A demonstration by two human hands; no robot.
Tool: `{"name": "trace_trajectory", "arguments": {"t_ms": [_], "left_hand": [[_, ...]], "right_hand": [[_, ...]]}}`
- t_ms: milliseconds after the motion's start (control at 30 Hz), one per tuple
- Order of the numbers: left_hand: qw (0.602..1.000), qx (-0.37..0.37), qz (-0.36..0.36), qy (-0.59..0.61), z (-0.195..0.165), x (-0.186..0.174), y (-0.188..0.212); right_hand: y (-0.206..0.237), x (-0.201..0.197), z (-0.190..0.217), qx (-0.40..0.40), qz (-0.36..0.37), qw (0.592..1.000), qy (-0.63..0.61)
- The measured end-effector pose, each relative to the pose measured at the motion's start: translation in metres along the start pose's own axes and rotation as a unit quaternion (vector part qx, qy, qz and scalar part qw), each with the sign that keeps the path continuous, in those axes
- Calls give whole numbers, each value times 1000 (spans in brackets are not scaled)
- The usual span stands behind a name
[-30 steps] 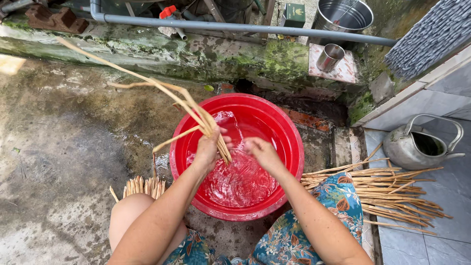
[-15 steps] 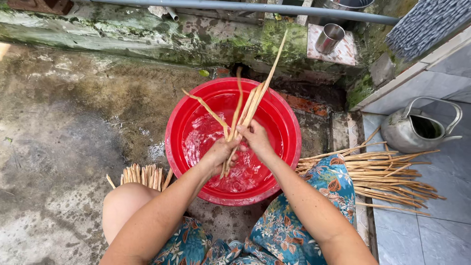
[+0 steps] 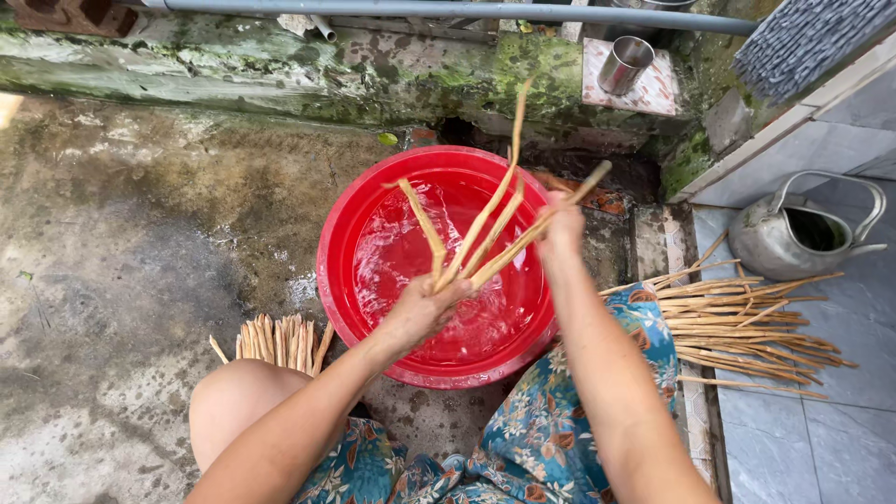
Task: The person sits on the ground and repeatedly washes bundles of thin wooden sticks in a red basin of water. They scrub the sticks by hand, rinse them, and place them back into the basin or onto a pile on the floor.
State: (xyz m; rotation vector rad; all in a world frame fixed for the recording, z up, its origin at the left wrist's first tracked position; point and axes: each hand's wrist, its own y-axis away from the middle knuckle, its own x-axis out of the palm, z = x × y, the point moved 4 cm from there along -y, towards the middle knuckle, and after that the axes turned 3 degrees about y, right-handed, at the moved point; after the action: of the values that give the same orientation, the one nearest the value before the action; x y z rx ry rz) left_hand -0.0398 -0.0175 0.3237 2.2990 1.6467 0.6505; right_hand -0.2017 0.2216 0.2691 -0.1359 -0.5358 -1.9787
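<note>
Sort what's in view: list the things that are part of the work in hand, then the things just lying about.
In use: left hand and right hand holding thin sticks over the red basin of water; stick pile on the right; stick bundle by the knee.

Lying about: metal kettle, metal cup, pipe.

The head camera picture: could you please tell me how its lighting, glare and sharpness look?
In the head view the light is soft and even, with no hard shadows on the wet concrete floor; white glints sparkle on the rippled water in the round red plastic basin; the right hand is slightly motion-blurred, while the left hand and the bundle of long tan stalks it grips look sharper.
</note>
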Motion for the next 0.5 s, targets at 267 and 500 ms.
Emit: {"name": "trace_trajectory", "arguments": {"t_ms": [267,500], "left_hand": [[993,31,-107,42,6,-46,-19],[992,37,-121,7,31,-16,-26]], "right_hand": [[121,63,-39,111,338,914,197],[86,56,-77,91,163,946,264]]}}
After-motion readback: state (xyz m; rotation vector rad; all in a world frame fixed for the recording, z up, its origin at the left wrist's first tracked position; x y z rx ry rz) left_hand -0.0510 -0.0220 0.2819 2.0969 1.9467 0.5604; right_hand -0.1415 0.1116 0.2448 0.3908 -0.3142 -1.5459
